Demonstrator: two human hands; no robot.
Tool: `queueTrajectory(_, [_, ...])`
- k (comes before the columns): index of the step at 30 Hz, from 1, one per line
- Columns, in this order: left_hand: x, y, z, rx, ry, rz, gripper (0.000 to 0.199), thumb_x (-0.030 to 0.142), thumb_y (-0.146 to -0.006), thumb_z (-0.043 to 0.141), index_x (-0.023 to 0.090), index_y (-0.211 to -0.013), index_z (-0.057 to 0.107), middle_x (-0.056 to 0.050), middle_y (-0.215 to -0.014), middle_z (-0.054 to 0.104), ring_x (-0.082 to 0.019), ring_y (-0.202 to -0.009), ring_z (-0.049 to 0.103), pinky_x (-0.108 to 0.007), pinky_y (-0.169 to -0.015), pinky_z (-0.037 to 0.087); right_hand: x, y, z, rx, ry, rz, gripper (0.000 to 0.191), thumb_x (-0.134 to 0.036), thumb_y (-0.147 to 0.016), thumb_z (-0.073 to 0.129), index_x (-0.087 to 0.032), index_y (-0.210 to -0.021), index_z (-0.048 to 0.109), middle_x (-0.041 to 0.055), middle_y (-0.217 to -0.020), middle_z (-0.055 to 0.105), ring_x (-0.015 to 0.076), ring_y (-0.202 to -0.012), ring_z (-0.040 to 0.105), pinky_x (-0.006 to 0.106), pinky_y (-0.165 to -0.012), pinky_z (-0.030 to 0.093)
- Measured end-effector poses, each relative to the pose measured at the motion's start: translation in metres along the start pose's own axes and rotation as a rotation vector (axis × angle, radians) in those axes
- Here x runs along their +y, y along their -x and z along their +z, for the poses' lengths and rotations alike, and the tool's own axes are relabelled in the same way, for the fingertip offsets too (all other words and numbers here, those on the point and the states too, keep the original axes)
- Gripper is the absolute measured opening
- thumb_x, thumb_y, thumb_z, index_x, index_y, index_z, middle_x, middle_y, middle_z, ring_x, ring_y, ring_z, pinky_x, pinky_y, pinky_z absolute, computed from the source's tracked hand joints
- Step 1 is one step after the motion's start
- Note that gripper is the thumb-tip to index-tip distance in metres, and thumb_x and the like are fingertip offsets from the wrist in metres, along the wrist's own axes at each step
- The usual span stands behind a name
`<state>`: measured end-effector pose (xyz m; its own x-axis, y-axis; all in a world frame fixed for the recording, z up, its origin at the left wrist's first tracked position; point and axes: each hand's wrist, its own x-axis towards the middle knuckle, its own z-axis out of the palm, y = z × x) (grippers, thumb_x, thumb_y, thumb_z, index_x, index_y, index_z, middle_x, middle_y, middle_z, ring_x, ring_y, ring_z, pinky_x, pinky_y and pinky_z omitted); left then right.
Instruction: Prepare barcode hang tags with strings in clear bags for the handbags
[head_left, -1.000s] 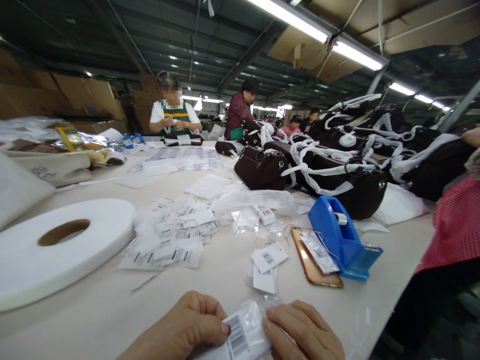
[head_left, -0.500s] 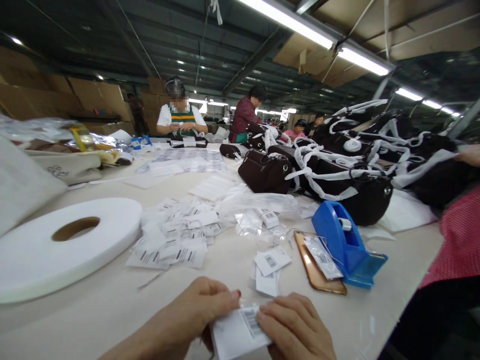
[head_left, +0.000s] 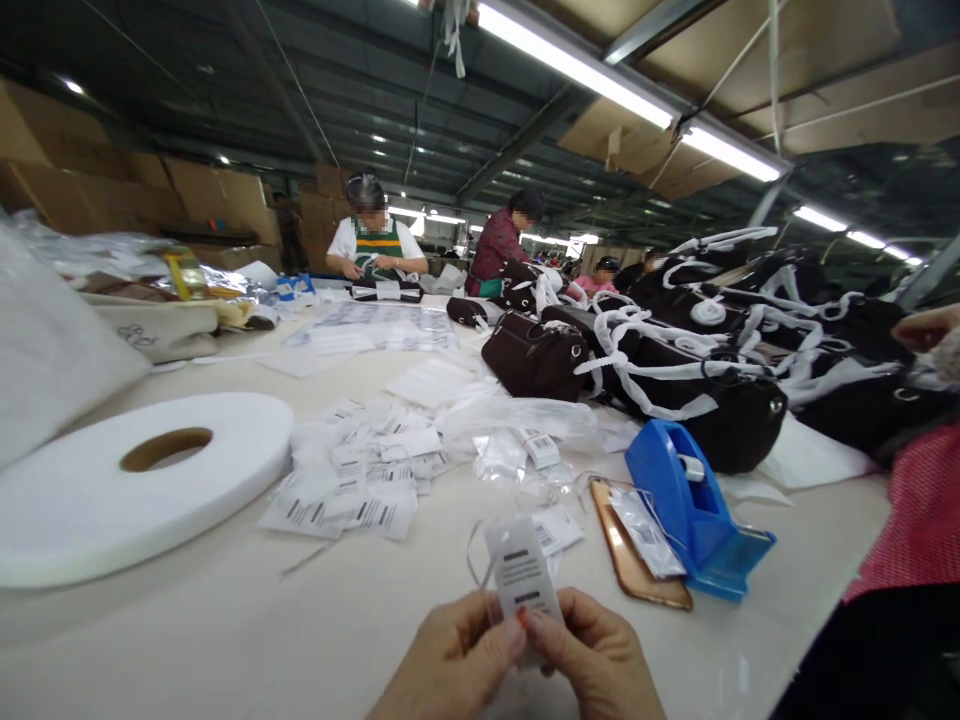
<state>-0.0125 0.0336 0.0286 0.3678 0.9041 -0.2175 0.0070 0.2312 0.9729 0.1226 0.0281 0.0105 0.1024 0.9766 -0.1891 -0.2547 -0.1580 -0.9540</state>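
1. White tag (head_left: 517,565) is held up in front of the body, tilted slightly, lower end pinched; printed lines are faced toward the camera.
2. Left hand (head_left: 454,655): grip is closed on the tag's lower left side, thumb laid across the front; fingers behind are partly hidden.
3. Right hand (head_left: 604,650): grip is closed on the tag's lower right, thumb pressed on the front; thumb tips are brought close together.
4. Thin cord (head_left: 472,555) is seen looped at the tag's left edge.
5. White cards (head_left: 561,532) are partly covered by the tag, lying just beyond on the tabletop (head_left: 225,640).
6. To the right, a gold phone (head_left: 622,567) is topped by a clear packet (head_left: 649,535), with a blue tape dispenser (head_left: 679,490) set just beside.
7. Label pile (head_left: 360,485) is spread forward left; white roll (head_left: 142,510) is laid flat farther left. Room is left between roll and left hand.
8. Tabletop's right edge is seen slanting past the dispenser, well apart from the right hand.
9. Forward reach is bounded by dark bags (head_left: 532,357).
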Motion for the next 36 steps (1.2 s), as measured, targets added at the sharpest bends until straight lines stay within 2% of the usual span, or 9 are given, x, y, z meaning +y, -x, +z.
queueTrajectory(3, [0.014, -0.011, -0.004, 0.059, 0.333, -0.129, 0.043, 0.051, -0.069, 0.056, 0.013, -0.089, 0.063, -0.007, -0.078, 0.066, -0.02, -0.071, 0.058, -0.031, -0.063, 0.043, 0.007, 0.005, 0.0, -0.021, 0.005, 0.066, 0.032, -0.041, -0.047, 0.081, -0.013, -0.053, 0.066, -0.0015, -0.043, 0.057, 0.0069, -0.042, 0.043, 0.019, -0.044, 0.03])
queueTrajectory(5, [0.023, -0.011, -0.012, 0.266, 0.247, -0.038, 0.047, 0.048, -0.068, 0.059, 0.012, -0.098, 0.059, -0.01, -0.089, 0.065, -0.024, -0.081, 0.058, -0.037, -0.072, 0.044, 0.01, 0.007, -0.001, -0.021, 0.001, 0.114, 0.034, -0.042, -0.045, 0.082, -0.013, -0.052, 0.065, -0.0013, -0.043, 0.057, 0.0064, -0.04, 0.043, 0.018, -0.043, 0.029])
queueTrajectory(9, [0.031, 0.007, -0.029, 0.71, -0.504, 0.727, 0.033, 0.023, -0.071, 0.062, 0.016, -0.103, 0.056, -0.011, -0.104, 0.061, -0.023, -0.093, 0.054, -0.037, -0.081, 0.041, 0.015, 0.006, -0.003, -0.007, -0.023, 0.182, 0.035, -0.042, -0.043, 0.082, -0.013, -0.053, 0.065, -0.0003, -0.045, 0.06, 0.0065, -0.041, 0.043, 0.019, -0.043, 0.027])
queueTrajectory(12, [0.03, 0.024, -0.03, 0.407, -0.941, 1.035, 0.011, 0.008, -0.075, 0.055, 0.017, -0.073, 0.06, -0.003, -0.067, 0.061, -0.016, -0.066, 0.054, -0.03, -0.065, 0.039, 0.021, 0.004, -0.005, -0.013, -0.033, 0.179, 0.034, -0.041, -0.044, 0.082, -0.013, -0.056, 0.067, -0.0009, -0.046, 0.059, 0.0066, -0.042, 0.041, 0.019, -0.044, 0.027])
queueTrajectory(16, [0.022, 0.03, -0.021, 0.079, -1.084, 0.484, 0.027, 0.023, -0.082, 0.046, 0.016, -0.06, 0.059, -0.003, -0.053, 0.06, -0.014, -0.049, 0.053, -0.026, -0.048, 0.032, 0.027, 0.005, -0.004, -0.037, -0.06, 0.187, 0.032, -0.041, -0.046, 0.081, -0.014, -0.058, 0.068, -0.0005, -0.048, 0.061, 0.0082, -0.043, 0.044, 0.021, -0.046, 0.031])
queueTrajectory(20, [0.018, 0.019, -0.023, 0.091, -0.91, -0.028, 0.047, 0.046, -0.083, 0.035, 0.018, -0.056, 0.059, -0.006, -0.054, 0.06, -0.019, -0.051, 0.053, -0.028, -0.049, 0.028, 0.021, 0.01, -0.001, -0.037, -0.104, 0.23, 0.029, -0.036, -0.047, 0.083, -0.014, -0.057, 0.068, 0.0002, -0.049, 0.064, 0.0086, -0.043, 0.048, 0.02, -0.045, 0.032])
queueTrajectory(26, [0.019, 0.003, -0.019, 0.135, 0.097, -0.143, 0.031, 0.044, -0.063, 0.059, 0.012, -0.067, 0.061, 0.0, -0.059, 0.055, -0.011, -0.052, 0.042, -0.022, -0.048, 0.03, 0.017, 0.015, 0.005, -0.105, -0.209, 0.275, 0.028, -0.033, -0.046, 0.083, -0.012, -0.055, 0.067, 0.0021, -0.05, 0.066, 0.0095, -0.042, 0.053, 0.02, -0.045, 0.036])
queueTrajectory(30, [0.016, 0.001, -0.012, 0.316, 0.241, -0.073, 0.018, 0.03, -0.062, 0.063, 0.013, -0.058, 0.057, 0.004, -0.051, 0.053, -0.008, -0.049, 0.039, -0.021, -0.05, 0.029, 0.022, 0.016, 0.007, -0.107, -0.215, 0.305, 0.027, -0.032, -0.046, 0.084, -0.013, -0.055, 0.068, 0.0017, -0.05, 0.067, 0.0102, -0.043, 0.055, 0.02, -0.046, 0.039])
queueTrajectory(36, [0.01, 0.0, -0.013, 0.334, 0.292, -0.091, 0.016, 0.023, -0.062, 0.062, 0.015, -0.051, 0.055, 0.006, -0.046, 0.048, -0.008, -0.047, 0.037, -0.022, -0.05, 0.029, 0.023, 0.013, 0.006, -0.142, -0.15, 0.32, 0.027, -0.035, -0.051, 0.082, -0.013, -0.062, 0.071, 0.004, -0.052, 0.068, 0.0125, -0.046, 0.059, 0.02, -0.049, 0.042])
